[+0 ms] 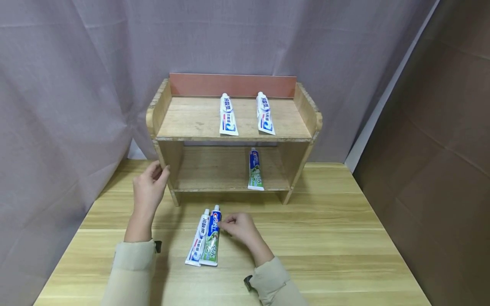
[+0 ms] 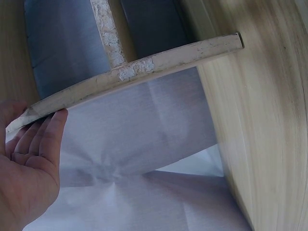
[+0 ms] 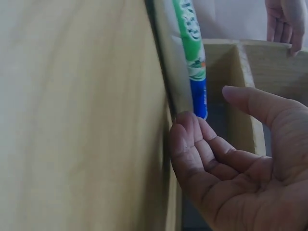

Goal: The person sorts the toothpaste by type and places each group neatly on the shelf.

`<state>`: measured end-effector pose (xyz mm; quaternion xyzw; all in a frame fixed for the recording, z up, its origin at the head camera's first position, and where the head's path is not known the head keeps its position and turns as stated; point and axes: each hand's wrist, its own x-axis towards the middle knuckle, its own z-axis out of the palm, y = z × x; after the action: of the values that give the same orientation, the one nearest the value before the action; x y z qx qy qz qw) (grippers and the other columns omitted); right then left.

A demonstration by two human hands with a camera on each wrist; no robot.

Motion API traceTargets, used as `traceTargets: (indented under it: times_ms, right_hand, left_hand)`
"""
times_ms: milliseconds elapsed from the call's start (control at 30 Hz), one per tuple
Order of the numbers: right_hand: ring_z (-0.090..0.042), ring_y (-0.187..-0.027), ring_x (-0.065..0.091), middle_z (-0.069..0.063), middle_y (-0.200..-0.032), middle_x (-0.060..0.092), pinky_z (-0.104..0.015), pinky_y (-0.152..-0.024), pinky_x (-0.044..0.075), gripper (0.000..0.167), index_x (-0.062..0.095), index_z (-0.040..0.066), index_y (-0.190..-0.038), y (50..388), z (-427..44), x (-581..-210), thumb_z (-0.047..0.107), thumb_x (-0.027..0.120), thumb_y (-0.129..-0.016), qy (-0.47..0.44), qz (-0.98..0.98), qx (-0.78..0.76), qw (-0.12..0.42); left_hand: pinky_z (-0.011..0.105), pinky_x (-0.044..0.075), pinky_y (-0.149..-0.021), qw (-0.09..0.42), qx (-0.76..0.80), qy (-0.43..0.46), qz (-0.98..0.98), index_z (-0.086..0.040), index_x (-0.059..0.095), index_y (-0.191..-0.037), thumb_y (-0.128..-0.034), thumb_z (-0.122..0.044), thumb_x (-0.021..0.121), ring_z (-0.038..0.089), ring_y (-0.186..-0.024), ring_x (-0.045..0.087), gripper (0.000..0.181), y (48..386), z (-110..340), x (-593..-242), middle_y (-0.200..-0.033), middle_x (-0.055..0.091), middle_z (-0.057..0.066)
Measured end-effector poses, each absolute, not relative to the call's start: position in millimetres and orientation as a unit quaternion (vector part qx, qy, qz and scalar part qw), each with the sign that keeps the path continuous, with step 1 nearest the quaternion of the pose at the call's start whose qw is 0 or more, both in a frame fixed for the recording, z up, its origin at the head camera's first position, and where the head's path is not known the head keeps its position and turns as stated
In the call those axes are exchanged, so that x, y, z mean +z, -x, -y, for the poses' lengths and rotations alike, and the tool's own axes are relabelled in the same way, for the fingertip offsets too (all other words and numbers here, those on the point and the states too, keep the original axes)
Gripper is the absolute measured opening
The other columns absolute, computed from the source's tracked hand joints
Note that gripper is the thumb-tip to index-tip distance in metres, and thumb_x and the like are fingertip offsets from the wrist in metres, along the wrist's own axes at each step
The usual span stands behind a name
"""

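My left hand (image 1: 150, 187) grips the left side panel of a small two-tier wooden shelf (image 1: 234, 139); in the left wrist view the thumb and fingers (image 2: 48, 137) lie on opposite faces of the panel (image 2: 178, 57). On the table, a blue-and-green toothpaste tube (image 1: 211, 242) lies against a white-and-blue toothpaste tube (image 1: 197, 243), caps toward the shelf. Beside the blue-and-green one is my right hand (image 1: 242, 229). Its thumb stands apart from the fingers in the right wrist view, with the tube (image 3: 192, 53) just beyond the fingertips (image 3: 179, 139); whether they touch it is unclear.
Two white-and-blue toothpaste tubes (image 1: 228, 117) lie spaced apart on the upper tier. Another blue-and-green toothpaste tube (image 1: 254, 170) lies right of centre on the lower tier. Grey cloth (image 1: 229, 38) hangs behind the wooden table (image 1: 325, 246), and a brown surface (image 1: 432, 140) borders the right.
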<state>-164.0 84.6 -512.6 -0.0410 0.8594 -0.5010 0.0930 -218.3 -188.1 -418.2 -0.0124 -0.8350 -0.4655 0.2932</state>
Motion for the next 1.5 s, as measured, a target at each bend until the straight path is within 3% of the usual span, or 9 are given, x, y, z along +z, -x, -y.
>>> traceTargets:
  times_ms: [533, 833, 1133, 1500]
  right_hand:
    - [-0.010, -0.057, 0.054, 0.004, -0.066, 0.064, -0.022, -0.050, 0.048, 0.027, 0.071, 0.009, -0.075, 159.2, -72.3, -516.3, 0.032, 0.081, -0.083, 0.053, -0.878, -0.463, 0.112]
    - [-0.006, -0.045, 0.037, 0.009, -0.049, 0.045, -0.019, -0.041, 0.029, 0.044, 0.055, 0.016, -0.056, 161.8, -69.0, -514.5, 0.040, 0.081, -0.082, 0.059, -0.887, -0.443, 0.114]
    - [-0.005, -0.041, 0.030, 0.013, -0.044, 0.034, -0.019, -0.038, 0.022, 0.052, 0.044, 0.019, -0.051, 158.5, -60.3, -513.6, 0.039, 0.083, -0.079, 0.050, -0.903, -0.415, 0.099]
    - [-0.005, -0.040, 0.031, 0.012, -0.045, 0.036, -0.019, -0.037, 0.022, 0.050, 0.044, 0.019, -0.052, 156.0, -57.3, -512.3, 0.036, 0.083, -0.078, 0.047, -0.913, -0.395, 0.092]
  left_hand:
    - [0.039, 0.059, -0.086, 0.279, -0.474, 0.006, 0.835, -0.004, 0.072, -0.118, -0.0985, -0.026, 0.064, 0.032, -0.102, 0.072, 0.030, 217.7, 190.7, -421.4, -0.111, 0.073, 0.018]
    - [0.038, 0.059, -0.086, 0.290, -0.469, 0.008, 0.834, -0.004, 0.072, -0.117, -0.0973, -0.023, 0.066, 0.031, -0.100, 0.072, 0.028, 218.4, 189.2, -418.2, -0.110, 0.073, 0.018]
    - [0.037, 0.059, -0.085, 0.294, -0.466, 0.009, 0.834, -0.003, 0.072, -0.116, -0.0968, -0.021, 0.067, 0.031, -0.100, 0.073, 0.027, 218.0, 187.9, -417.1, -0.109, 0.073, 0.019]
    - [0.037, 0.060, -0.085, 0.292, -0.467, 0.013, 0.835, -0.003, 0.072, -0.115, -0.0971, -0.020, 0.067, 0.032, -0.100, 0.073, 0.026, 217.4, 187.5, -417.0, -0.108, 0.073, 0.019]
